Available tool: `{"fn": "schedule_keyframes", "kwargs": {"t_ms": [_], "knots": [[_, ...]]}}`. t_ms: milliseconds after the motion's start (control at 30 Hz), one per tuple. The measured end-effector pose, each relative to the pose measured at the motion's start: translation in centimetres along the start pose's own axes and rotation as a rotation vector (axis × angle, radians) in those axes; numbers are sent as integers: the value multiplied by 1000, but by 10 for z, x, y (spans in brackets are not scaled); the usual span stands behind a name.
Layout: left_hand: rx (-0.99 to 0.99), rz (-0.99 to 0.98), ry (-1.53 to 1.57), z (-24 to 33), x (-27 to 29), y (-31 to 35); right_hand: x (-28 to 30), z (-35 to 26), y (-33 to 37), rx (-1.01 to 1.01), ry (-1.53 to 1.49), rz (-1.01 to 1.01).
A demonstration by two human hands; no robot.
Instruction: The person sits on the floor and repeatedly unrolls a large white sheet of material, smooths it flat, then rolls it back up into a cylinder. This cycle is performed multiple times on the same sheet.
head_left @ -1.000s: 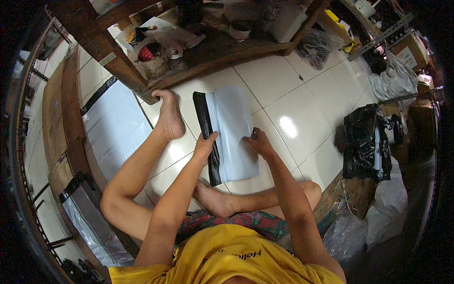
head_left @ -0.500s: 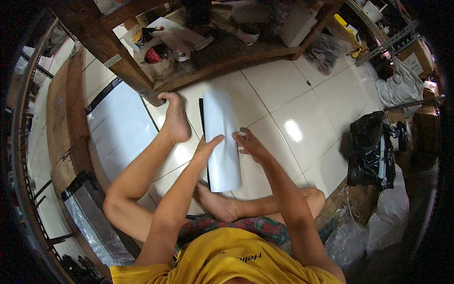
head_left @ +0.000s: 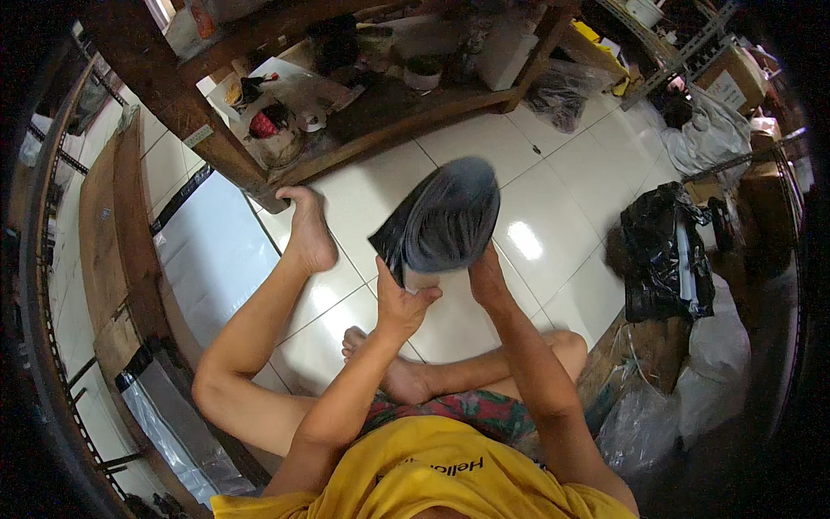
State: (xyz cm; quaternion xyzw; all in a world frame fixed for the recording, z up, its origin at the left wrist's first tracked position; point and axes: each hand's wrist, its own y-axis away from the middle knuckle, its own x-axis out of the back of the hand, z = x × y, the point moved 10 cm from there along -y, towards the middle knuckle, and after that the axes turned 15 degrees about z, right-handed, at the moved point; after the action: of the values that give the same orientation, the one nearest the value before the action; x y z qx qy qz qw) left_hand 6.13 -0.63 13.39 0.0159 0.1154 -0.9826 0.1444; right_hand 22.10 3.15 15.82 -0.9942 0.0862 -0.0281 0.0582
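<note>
A rolled plastic sheet (head_left: 450, 216), white in the earlier frame, now shows a dark, creased face and is tilted up above the floor between my hands. My left hand (head_left: 402, 307) grips its lower left part, the thumb lying across a pale patch at the bottom. On the lower right edge my right hand (head_left: 489, 281) holds it, with most fingers hidden behind. A flat white plastic sheet (head_left: 216, 233) with a black edge lies on the floor to the left, beyond my bent left leg.
A wooden shelf (head_left: 380, 121) holding several small items stands ahead. Crumpled black plastic (head_left: 661, 259) and clear plastic bags (head_left: 640, 424) lie at the right. Wooden boards (head_left: 121, 225) line the left side. Glossy tiles (head_left: 553, 199) cover the floor.
The roll has been lifted and tipped, so its dark side faces up instead of the white one. Both hands moved with it, and my right hand closed from spread fingers onto its edge.
</note>
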Motion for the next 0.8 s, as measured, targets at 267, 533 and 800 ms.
{"fn": "schedule_keyframes", "kwargs": {"t_ms": [267,533,800], "knots": [[11,-201,-106,-4,-13,-15,35,-48,-5,-4,-208,20],[44,-255,-77,-34,-1,-30,-35,-218,-10,736,790,-229],[113,-361,-118,-72,-7,-19,-77,-185,-6,847,1210,-318]]}}
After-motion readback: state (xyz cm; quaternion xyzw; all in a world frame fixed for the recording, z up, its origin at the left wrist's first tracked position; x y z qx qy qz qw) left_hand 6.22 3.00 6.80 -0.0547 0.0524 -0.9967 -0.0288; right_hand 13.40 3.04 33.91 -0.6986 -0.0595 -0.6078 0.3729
